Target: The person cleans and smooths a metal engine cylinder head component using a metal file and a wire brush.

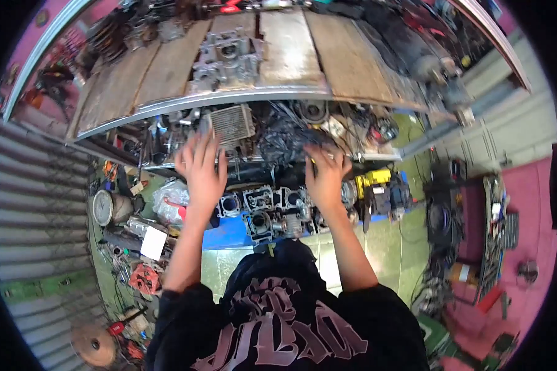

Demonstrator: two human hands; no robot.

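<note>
One corrugated metal shutter (34, 216) fills the far left. Next to it, a round, pale-faced object (104, 207) stands on the cluttered floor, with a clear plastic bag (170, 201) farther right.

The person's left hand (201, 170) is open, palm down and fingers spread, over the front edge of the lower shelf. Its fingertips lie just beside a finned metal radiator (232, 122), which leans among parts on that shelf; whether they touch cannot be told. Above the radiator, a cast metal engine part (228, 59) sits on the planked upper shelf (288, 46). Below the hands, engine cylinders (259, 221) crowd a blue surface (229, 234).

Right of the radiator, crumpled black plastic (284, 139) lies on the lower shelf. The right hand (328, 170) is at its right end, open with fingers slightly bent; contact is unclear. Farther right is a yellow object (372, 180), before a pink wall (535, 210).
</note>
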